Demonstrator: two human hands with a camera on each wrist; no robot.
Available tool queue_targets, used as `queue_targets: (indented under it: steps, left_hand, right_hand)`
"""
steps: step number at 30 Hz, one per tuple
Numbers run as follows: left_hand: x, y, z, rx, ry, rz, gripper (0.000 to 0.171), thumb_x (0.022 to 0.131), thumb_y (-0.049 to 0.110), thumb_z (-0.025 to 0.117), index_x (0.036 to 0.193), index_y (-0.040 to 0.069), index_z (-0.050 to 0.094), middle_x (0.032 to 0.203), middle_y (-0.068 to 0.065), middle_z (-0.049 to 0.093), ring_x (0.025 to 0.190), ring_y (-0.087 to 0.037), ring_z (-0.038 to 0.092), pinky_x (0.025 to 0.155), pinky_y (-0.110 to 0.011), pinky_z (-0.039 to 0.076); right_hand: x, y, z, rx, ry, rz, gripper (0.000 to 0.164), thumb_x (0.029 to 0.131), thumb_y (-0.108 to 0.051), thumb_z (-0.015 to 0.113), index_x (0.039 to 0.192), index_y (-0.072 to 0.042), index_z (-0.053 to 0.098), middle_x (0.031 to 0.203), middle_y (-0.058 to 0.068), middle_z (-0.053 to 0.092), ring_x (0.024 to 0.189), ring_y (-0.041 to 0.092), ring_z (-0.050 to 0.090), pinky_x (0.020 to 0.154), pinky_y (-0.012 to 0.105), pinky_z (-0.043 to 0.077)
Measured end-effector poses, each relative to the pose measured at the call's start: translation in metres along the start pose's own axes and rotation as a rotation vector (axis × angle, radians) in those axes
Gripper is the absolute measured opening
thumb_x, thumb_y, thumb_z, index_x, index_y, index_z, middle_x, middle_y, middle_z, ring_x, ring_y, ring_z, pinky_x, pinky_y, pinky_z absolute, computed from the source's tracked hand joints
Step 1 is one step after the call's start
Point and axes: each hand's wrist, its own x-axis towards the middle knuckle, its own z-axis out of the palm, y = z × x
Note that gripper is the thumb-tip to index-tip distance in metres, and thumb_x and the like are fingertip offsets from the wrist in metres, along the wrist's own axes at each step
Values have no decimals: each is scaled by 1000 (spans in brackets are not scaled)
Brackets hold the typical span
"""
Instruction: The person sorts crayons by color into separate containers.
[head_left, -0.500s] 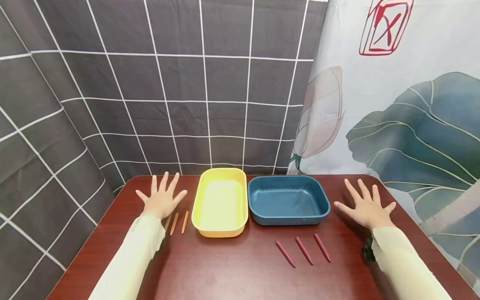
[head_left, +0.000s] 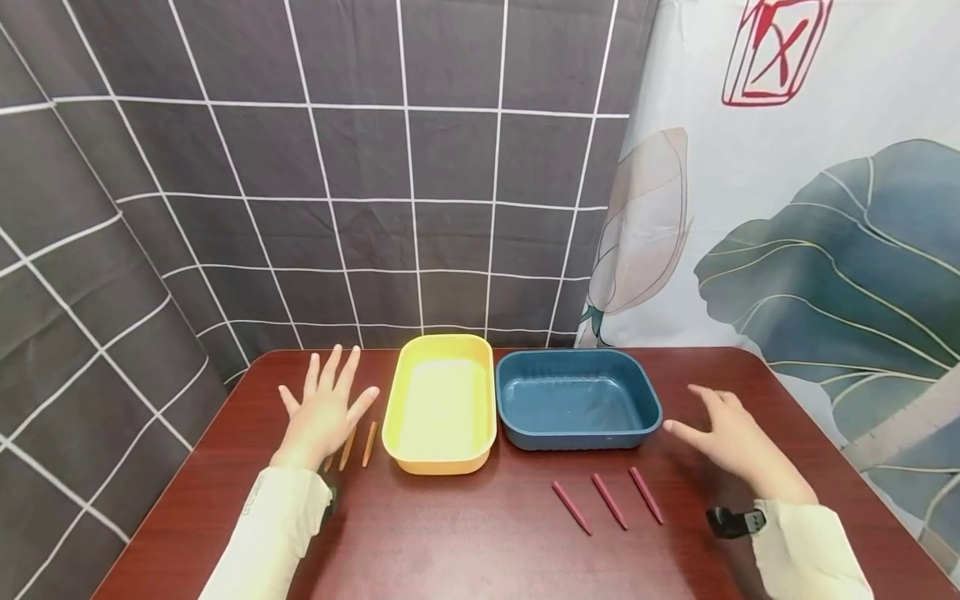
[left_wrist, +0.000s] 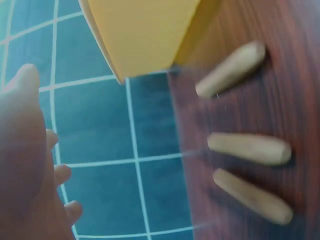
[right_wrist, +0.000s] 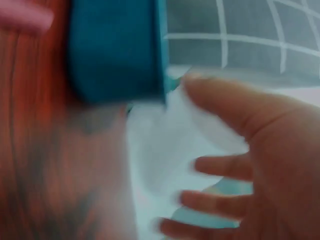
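Observation:
My left hand (head_left: pixel 321 421) hovers with spread fingers beside three short orange-tan tapered sticks (head_left: pixel 370 444), partly covering two of them in the head view. All three sticks (left_wrist: pixel 250 148) lie apart on the table in the left wrist view. To the right of the blue tray (head_left: pixel 577 440), my right hand (head_left: pixel 742 442) is raised, its fingers loosely bent and holding nothing. Three dark pink tapered sticks (head_left: pixel 610 502) lie in front of that tray. The yellow tray (head_left: pixel 438 467) stands between the orange sticks and the blue tray. Neither tray shows anything inside.
The trays stand side by side near the back edge of the reddish-brown table (head_left: pixel 450 542). Behind it hangs a dark grid-patterned cloth (head_left: pixel 450 158), with a white curtain (head_left: pixel 720 183) bearing leaf prints at the right. A black wrist device (head_left: pixel 737 522) sits at the right cuff.
The right hand has turned, and its spread fingers have drawn together and bent. My left hand has shifted slightly to the right and turned a little. Trays and sticks stay where they were.

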Motion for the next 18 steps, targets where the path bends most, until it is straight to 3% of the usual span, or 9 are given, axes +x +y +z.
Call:
queue_targets:
  steps: [3,6,10,13,18]
  left_hand:
    - [-9,7,4,3,22,29,75,104,53,47,163,17,20,168,-16,14,153,-46,2,103,-85,-7]
    - [-16,14,10,12,35,61,73,104,51,48,163,16,22,168,-14,18,154,-44,5,105,-83,-6]
    - [-24,24,18,18,69,114,74,101,51,54,161,15,28,166,-13,24,153,-42,11,106,-83,0]
    - [-30,31,24,13,90,149,75,100,51,56,160,13,32,164,-14,28,152,-42,16,107,-83,5]
    - [-36,39,29,-14,72,172,76,100,50,57,160,10,32,164,-14,30,152,-40,19,108,-81,8]
  right_hand:
    - [-8,-14,1,15,-32,9,76,90,-43,74,131,16,50,122,39,55,108,52,56,89,67,50]
    - [-14,-26,5,42,-49,17,59,88,-37,78,116,11,60,98,23,66,90,37,63,78,53,57]
    - [-17,-37,17,89,-78,15,44,84,-31,82,103,4,65,81,5,60,76,21,56,64,37,51]
    - [-18,-41,28,135,-111,28,38,81,-27,85,96,1,64,76,4,56,69,18,55,59,33,49]
    - [-19,-46,40,195,-158,74,33,79,-16,86,91,1,60,75,6,55,59,17,57,55,33,56]
